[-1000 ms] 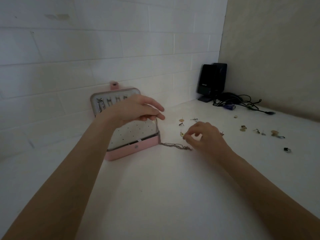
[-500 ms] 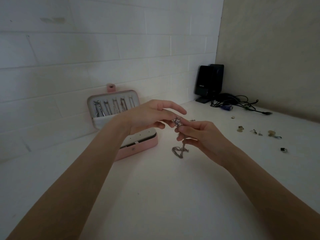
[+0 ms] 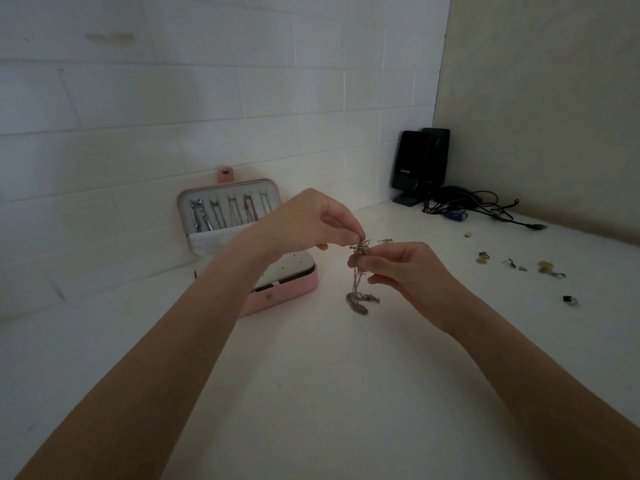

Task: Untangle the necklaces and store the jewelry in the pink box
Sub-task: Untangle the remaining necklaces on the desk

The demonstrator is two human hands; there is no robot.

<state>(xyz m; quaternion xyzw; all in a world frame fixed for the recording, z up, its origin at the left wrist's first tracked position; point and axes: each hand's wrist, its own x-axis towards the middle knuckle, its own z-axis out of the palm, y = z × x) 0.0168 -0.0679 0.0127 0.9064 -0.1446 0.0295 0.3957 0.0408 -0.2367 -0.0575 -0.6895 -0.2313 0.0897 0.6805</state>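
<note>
Above the middle of the white desk (image 3: 311, 393), the right hand (image 3: 412, 271) and left hand (image 3: 311, 223) each pinched the top of a tangled silver chain necklace (image 3: 358, 285), its lower loops hanging free. Behind the left wrist, toward the desk's back edge, the open pink jewelry box (image 3: 277, 299) leaned its lid against the white brick wall (image 3: 173, 98).

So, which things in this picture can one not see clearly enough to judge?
- Tangled chain, head view: too fine to count the necklaces or see the knot; fingertips of the left hand and right hand cover its top.
- Pink box: the left forearm hides part of its base.
- Small pieces on the table: too small and dim to identify.
- Both elbows: cut off by the bottom edge.
</note>
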